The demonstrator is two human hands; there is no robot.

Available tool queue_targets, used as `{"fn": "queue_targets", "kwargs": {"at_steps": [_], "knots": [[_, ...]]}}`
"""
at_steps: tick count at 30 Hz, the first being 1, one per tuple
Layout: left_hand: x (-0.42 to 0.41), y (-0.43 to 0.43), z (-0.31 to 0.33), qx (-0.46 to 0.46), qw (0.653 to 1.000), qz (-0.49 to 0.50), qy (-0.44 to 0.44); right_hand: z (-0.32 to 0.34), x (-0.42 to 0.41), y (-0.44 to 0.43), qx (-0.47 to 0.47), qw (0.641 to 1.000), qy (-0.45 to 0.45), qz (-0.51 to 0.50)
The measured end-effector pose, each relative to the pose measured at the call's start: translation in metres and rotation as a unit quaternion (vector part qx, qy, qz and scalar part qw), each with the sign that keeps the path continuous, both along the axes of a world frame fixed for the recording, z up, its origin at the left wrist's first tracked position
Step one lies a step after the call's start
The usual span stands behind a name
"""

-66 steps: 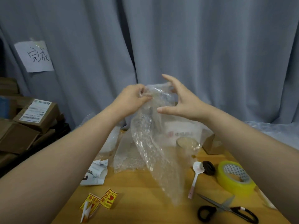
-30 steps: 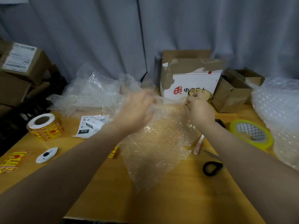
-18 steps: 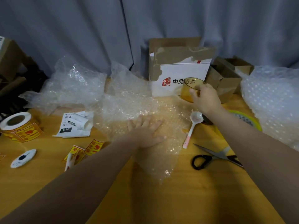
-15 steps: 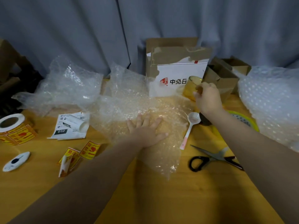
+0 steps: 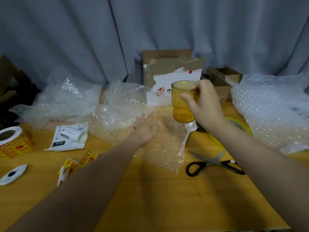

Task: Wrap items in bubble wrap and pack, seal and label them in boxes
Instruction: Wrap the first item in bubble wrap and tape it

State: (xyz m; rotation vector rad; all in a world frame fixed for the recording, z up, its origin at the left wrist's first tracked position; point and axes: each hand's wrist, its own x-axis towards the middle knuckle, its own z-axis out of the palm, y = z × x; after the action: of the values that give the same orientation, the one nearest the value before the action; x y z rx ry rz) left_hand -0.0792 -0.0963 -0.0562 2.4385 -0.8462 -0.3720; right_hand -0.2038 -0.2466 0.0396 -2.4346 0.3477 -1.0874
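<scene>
A sheet of bubble wrap (image 5: 160, 148) lies flat on the wooden table (image 5: 158, 198). My left hand (image 5: 147, 128) rests on it, fingers together and pointing away from me. My right hand (image 5: 203, 106) grips an amber drinking glass (image 5: 181, 102) by its side and holds it upright in the air above the sheet's far right corner. Behind the glass stands a white and brown cardboard box (image 5: 173, 76) with its flaps up.
A white spoon (image 5: 187, 136), black scissors (image 5: 214, 163) and a yellow tape roll (image 5: 237, 129) lie to the right. More bubble wrap (image 5: 270, 111) is heaped right and back left. Small brown boxes (image 5: 222, 81), a label roll (image 5: 11, 139), loose stickers (image 5: 80, 163) and papers (image 5: 70, 138) surround.
The bubble wrap went from held up in both hands to spread on the table. My right hand took the amber glass by the box and lifted it toward the sheet.
</scene>
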Motion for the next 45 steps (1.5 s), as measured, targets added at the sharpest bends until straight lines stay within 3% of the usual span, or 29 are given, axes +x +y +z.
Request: {"fn": "queue_targets", "kwargs": {"at_steps": [4, 7, 10, 15, 17, 21, 23, 26, 32, 37, 40, 42, 45], "knots": [[-0.002, 0.038, 0.028, -0.138, 0.986, 0.043, -0.087, -0.005, 0.001, 0.032, -0.132, 0.974, 0.159, 0.098], [-0.017, 0.063, 0.047, -0.199, 0.977, -0.022, -0.076, -0.008, 0.011, 0.055, -0.214, 0.928, 0.267, 0.146], [-0.034, 0.075, 0.047, -0.165, 0.982, -0.094, -0.015, -0.015, 0.02, 0.076, -0.288, 0.892, 0.297, 0.181], [-0.024, 0.076, 0.019, -0.058, 0.997, -0.058, 0.011, -0.028, 0.023, 0.096, -0.327, 0.863, 0.301, 0.241], [-0.018, 0.075, 0.01, 0.04, 0.997, -0.064, -0.021, -0.036, 0.022, 0.09, -0.318, 0.866, 0.301, 0.241], [-0.019, 0.077, -0.006, 0.188, 0.978, -0.063, -0.06, -0.049, 0.02, 0.057, -0.224, 0.903, 0.345, 0.124], [-0.018, 0.076, -0.009, 0.203, 0.975, -0.062, -0.06, -0.054, 0.021, 0.043, -0.133, 0.913, 0.371, 0.102], [-0.008, 0.075, -0.006, 0.206, 0.973, -0.088, -0.054, -0.06, 0.023, 0.036, -0.042, 0.937, 0.326, 0.12], [0.029, 0.09, 0.006, 0.229, 0.953, -0.195, -0.044, -0.059, 0.022, 0.036, -0.094, 0.936, 0.291, 0.176], [0.037, 0.099, 0.006, 0.25, 0.947, -0.189, -0.074, -0.065, 0.018, 0.04, -0.091, 0.937, 0.272, 0.198], [0.029, 0.103, 0.01, 0.204, 0.967, -0.15, -0.031, -0.073, 0.019, 0.041, -0.068, 0.941, 0.268, 0.195], [0.017, 0.101, 0.02, 0.104, 0.986, -0.127, -0.005, -0.078, 0.02, 0.04, -0.052, 0.946, 0.255, 0.193], [-0.004, 0.09, 0.033, 0.003, 0.988, -0.137, -0.073, -0.085, 0.02, 0.04, -0.039, 0.949, 0.236, 0.203]]}}
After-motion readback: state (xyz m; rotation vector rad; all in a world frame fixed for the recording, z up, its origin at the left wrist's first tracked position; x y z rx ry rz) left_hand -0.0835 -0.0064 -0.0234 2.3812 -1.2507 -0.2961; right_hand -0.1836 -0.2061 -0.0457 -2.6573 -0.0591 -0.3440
